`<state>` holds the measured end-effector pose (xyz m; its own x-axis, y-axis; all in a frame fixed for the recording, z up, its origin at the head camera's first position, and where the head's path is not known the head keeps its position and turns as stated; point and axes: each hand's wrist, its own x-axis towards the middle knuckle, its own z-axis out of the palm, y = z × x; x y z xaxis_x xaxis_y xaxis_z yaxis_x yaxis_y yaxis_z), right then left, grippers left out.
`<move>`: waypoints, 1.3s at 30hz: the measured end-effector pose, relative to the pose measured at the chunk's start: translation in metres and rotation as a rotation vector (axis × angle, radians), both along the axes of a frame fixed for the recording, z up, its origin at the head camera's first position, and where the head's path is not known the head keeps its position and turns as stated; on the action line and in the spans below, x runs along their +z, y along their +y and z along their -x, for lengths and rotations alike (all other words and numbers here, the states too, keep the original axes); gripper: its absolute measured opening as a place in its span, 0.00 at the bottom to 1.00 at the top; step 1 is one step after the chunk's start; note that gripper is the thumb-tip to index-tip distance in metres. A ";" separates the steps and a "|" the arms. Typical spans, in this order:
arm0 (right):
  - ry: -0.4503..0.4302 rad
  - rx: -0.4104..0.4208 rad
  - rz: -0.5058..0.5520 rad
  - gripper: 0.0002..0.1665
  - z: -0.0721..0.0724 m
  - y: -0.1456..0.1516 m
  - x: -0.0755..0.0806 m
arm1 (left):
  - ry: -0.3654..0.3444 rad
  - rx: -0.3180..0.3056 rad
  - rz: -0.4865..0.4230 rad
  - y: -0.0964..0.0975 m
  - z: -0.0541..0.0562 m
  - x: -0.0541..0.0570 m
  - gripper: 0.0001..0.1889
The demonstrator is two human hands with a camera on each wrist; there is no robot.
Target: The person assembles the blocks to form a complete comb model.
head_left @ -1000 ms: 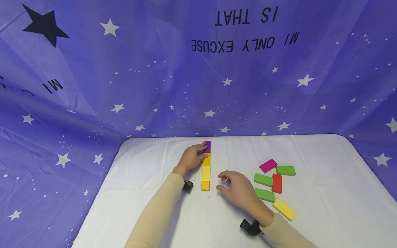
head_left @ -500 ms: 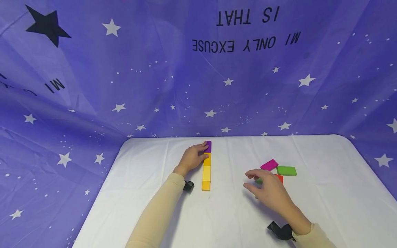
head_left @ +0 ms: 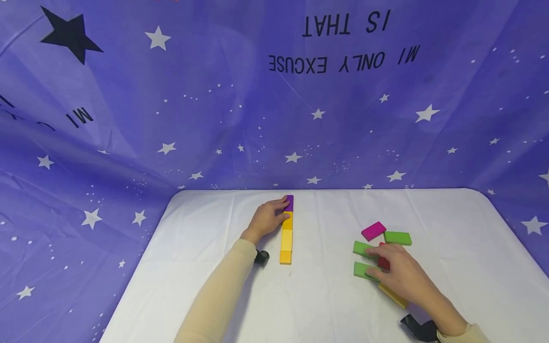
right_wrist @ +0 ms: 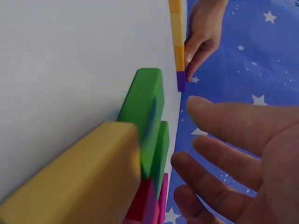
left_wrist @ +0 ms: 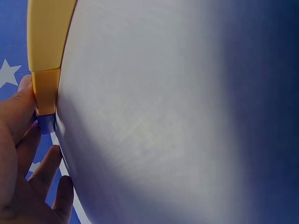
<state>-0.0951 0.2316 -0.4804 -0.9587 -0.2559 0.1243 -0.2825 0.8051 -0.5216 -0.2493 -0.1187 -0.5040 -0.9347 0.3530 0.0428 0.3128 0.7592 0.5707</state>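
Head view: yellow block [head_left: 393, 295] is lying nearest on the right, partly under the right hand [head_left: 405, 271]. That hand is spanning near green block [head_left: 360, 270] and far green block [head_left: 360, 247]; its fingers are standing parted and slightly bent, gripping nothing; contact unclear. Red block [head_left: 383, 262] is showing partly beneath; magenta block [head_left: 373, 231] and third green block [head_left: 398, 238] are lying just beyond. Step looks like picking a loose block; next move is probably calling for closing on one green without nudging neighbours.

Left side: near orange block [head_left: 285, 257], pale yellow block [head_left: 286, 240], far orange block [head_left: 289, 224], purple block [head_left: 290, 205] are running end to end. Left hand [head_left: 266, 220] is touching the last two, fingers loosely extended, likely steadying. Blocks are looking smooth, oblong, softly edged; wood or plastic, can't tell. Creased white cloth [head_left: 317, 305] is covering the counter; starred purple sheet [head_left: 257, 114] is hanging behind.
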 end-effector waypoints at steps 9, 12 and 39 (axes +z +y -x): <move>-0.068 0.049 -0.073 0.24 -0.002 0.001 -0.003 | -0.005 0.004 0.009 -0.001 0.000 -0.001 0.26; -0.072 0.056 -0.081 0.22 -0.002 0.001 -0.005 | 0.001 -0.002 0.006 -0.001 0.000 0.000 0.26; 0.105 0.066 -0.124 0.29 -0.012 -0.038 -0.017 | 0.009 -0.007 0.017 -0.003 0.000 0.000 0.25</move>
